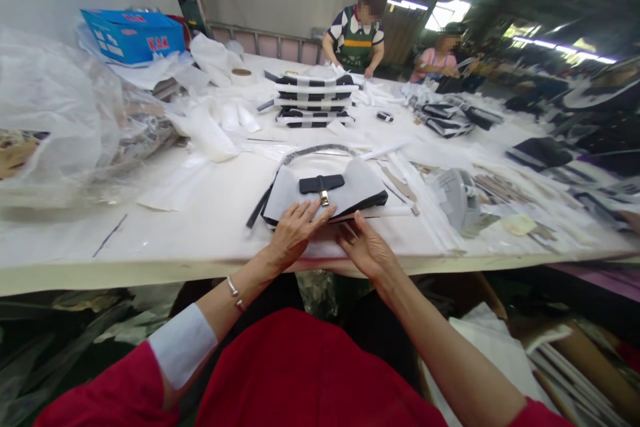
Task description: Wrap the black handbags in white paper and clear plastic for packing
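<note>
A black handbag point(325, 195), mostly wrapped in grey-white paper, lies flat near the front edge of the white worktable point(200, 227). Its black flap tab with a gold clasp point(324, 197) shows on top, and a handle arches behind it. My left hand point(295, 230) lies flat on the bag's near edge with fingers stretched out, just below the clasp. My right hand point(367, 247) rests beside it at the bag's near right edge, fingers curled against the paper wrap.
A stack of wrapped black bags point(314, 100) stands mid-table. Clear plastic bags point(75, 120) pile at the left with a blue box point(133, 33) behind. A tape roll point(241, 75), paper strips and more bags lie about. Two other people work at the far end.
</note>
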`<state>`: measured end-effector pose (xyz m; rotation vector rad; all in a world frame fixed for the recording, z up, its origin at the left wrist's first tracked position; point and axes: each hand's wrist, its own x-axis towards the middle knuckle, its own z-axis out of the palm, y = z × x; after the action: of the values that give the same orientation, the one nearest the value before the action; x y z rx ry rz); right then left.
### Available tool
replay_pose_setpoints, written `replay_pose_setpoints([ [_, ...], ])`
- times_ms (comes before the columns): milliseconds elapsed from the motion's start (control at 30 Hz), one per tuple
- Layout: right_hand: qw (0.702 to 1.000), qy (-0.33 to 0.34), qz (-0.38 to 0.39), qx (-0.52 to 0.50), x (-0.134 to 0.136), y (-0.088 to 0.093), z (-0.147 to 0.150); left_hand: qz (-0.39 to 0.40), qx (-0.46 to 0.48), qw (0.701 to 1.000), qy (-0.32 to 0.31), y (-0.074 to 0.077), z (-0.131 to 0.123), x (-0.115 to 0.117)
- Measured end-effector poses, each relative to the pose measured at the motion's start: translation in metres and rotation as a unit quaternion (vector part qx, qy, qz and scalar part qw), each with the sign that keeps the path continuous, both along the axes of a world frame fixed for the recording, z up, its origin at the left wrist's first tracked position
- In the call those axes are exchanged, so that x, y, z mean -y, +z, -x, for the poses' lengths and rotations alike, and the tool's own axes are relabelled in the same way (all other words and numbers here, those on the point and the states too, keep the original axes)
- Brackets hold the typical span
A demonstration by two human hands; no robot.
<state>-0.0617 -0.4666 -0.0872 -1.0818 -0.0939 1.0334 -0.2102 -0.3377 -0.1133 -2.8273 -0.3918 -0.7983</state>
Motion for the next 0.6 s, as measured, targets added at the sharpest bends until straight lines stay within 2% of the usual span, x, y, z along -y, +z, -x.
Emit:
replay_pose_setpoints([
  [100, 0.997, -0.039, -0.040, -0.054, -0.011, 0.008, 0.008, -0.008, -0.003, 1.000, -0.001, -0.002, 0.001, 0.000],
  [200, 0.993, -0.068, -0.046, -0.090, -0.021, 0.012, 0.015, -0.025, -0.018, 0.999, 0.020, -0.006, -0.002, 0.004],
  [400, 0.990, -0.080, -0.055, -0.100, -0.033, 0.009, 0.021, -0.061, -0.025, 0.996, 0.055, -0.011, -0.010, 0.011],
  [600, 0.982, -0.132, 0.016, -0.137, -0.042, 0.002, 0.012, -0.078, -0.009, 0.996, 0.048, -0.009, -0.009, 0.012],
])
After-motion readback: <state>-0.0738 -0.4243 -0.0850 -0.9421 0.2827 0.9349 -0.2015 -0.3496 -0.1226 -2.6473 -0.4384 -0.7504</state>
